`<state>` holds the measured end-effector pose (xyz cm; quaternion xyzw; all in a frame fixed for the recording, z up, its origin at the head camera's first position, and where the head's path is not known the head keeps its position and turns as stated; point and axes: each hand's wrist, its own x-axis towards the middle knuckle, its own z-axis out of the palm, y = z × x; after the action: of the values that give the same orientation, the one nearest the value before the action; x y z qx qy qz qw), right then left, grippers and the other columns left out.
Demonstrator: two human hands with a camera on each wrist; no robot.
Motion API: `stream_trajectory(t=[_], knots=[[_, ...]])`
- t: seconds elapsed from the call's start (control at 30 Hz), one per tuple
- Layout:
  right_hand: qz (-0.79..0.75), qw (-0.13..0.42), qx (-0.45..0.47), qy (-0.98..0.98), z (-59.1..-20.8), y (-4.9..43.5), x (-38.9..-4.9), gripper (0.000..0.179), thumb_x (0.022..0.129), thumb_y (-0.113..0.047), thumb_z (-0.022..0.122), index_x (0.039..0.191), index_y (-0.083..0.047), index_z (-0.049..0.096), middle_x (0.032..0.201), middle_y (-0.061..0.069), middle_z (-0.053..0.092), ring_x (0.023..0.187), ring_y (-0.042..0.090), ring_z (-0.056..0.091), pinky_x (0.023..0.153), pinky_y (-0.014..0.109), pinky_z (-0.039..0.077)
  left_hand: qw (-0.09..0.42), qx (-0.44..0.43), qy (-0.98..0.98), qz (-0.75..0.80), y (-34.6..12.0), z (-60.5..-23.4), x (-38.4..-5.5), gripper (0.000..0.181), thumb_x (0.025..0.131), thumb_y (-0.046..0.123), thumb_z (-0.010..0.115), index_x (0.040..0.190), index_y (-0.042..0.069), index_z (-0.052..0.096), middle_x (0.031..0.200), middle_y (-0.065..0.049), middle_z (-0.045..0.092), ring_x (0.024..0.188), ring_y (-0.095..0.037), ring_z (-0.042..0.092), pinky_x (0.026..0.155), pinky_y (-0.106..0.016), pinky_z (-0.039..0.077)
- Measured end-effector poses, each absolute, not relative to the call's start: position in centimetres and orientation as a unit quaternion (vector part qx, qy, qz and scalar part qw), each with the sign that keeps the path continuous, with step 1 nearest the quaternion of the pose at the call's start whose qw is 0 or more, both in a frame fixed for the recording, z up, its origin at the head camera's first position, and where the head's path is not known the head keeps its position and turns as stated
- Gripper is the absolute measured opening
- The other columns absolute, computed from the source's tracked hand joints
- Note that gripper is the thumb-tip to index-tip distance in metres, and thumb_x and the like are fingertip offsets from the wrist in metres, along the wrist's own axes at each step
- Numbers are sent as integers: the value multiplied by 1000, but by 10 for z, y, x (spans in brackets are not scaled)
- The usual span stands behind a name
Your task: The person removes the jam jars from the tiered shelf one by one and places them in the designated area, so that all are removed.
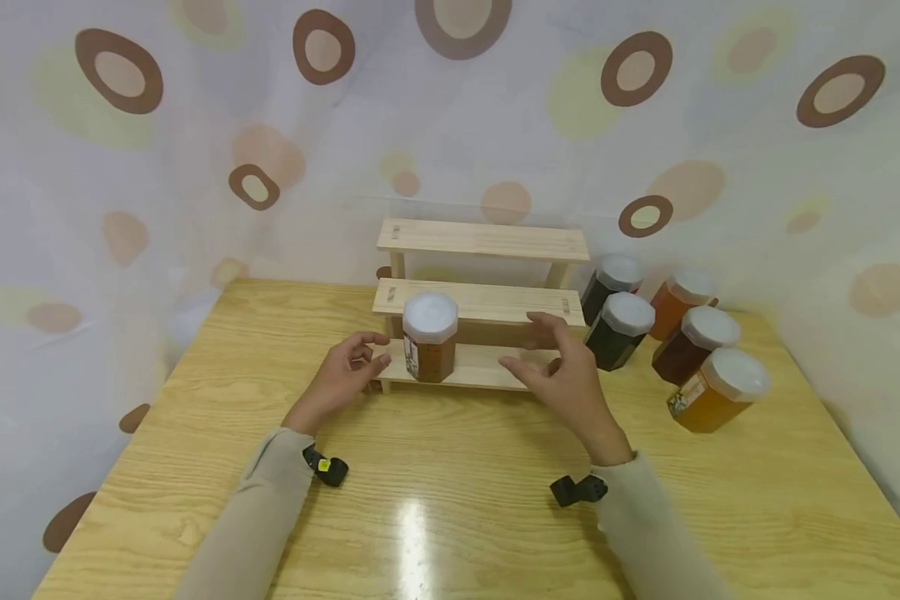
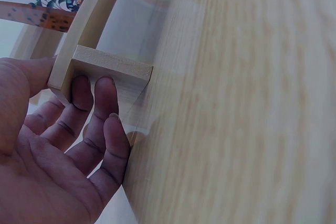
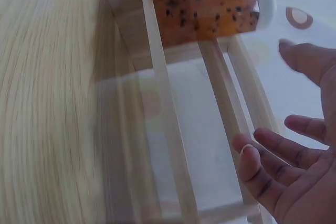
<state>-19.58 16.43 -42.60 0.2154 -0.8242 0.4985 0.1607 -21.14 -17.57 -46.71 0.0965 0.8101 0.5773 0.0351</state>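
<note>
A three-step wooden rack stands at the back of the table. On the left part of its lowest step is an upright jar of orange-brown contents with dark specks and a white lid. My left hand is at that step's left end; in the left wrist view its curled fingers lie under the board end, the thumb on the other side. Over the step's right part is my right hand, thumb and fingers spread, holding nothing. The right wrist view shows its spread fingers beside the rack and apart from the speckled jar.
Right of the rack stand several white-lidded jars: two dark ones, including the nearer dark jar, an orange jar, a dark red jar and an amber jar. A patterned cloth hangs behind the wood-grain table.
</note>
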Motion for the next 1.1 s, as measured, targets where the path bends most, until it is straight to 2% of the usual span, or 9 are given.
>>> stream_trajectory(t=[0.07,0.17,0.27,0.4,0.53,0.67,0.77,0.9,1.1], knots=[[504,151,224,-820,-425,155,-197,66,87,-11,85,144,-4,54,129,15,65,99,35,65,56,29,46,37,95,810,577,-176,-468,-212,38,105,17,64,138,1,57,93,-13,64,85,-28,62,77,-38,51],[507,138,239,-817,-423,141,-199,69,86,-14,87,145,-4,53,133,16,63,79,34,62,54,29,46,40,93,810,578,-176,-468,-212,39,105,16,63,140,0,55,94,-15,64,86,-30,61,77,-39,50],[507,127,255,-814,-422,126,-199,76,83,-16,90,147,-4,51,139,16,60,77,35,59,52,28,46,43,91,810,577,-175,-465,-212,39,106,13,62,140,-3,54,94,-17,63,86,-33,60,75,-39,50],[518,114,270,-804,-422,108,-200,80,81,-17,91,149,-5,49,142,15,57,100,39,61,52,28,47,46,90,812,575,-171,-450,-204,37,105,10,61,138,-6,54,93,-19,62,87,-35,59,76,-38,50],[526,105,266,-801,-424,92,-201,79,84,-20,90,151,-11,48,137,11,59,100,40,61,53,30,48,46,96,810,576,-167,-435,-195,36,105,9,61,136,-7,55,91,-18,61,85,-38,59,74,-39,50],[525,107,254,-806,-425,79,-201,78,86,-24,88,151,-16,47,135,6,59,105,28,60,56,36,50,45,98,808,580,-167,-432,-193,36,105,8,61,136,-8,54,90,-20,61,84,-42,59,73,-40,50],[520,118,249,-809,-425,72,-201,79,85,-25,89,150,-14,47,136,4,59,117,19,57,76,41,55,46,95,810,576,-168,-435,-193,37,105,8,61,137,-8,54,92,-22,62,87,-44,60,75,-41,51],[501,147,242,-818,-423,67,-201,82,84,-25,90,150,-8,45,136,9,60,124,24,57,103,48,47,45,96,813,573,-171,-453,-204,38,106,11,60,140,-7,53,94,-23,62,91,-44,62,80,-48,51],[431,202,251,-843,-416,60,-202,87,84,-27,90,154,-5,42,131,18,61,116,30,62,94,49,53,40,96,812,574,-175,-470,-214,41,106,20,63,141,0,54,95,-17,63,90,-35,64,80,-45,52]])
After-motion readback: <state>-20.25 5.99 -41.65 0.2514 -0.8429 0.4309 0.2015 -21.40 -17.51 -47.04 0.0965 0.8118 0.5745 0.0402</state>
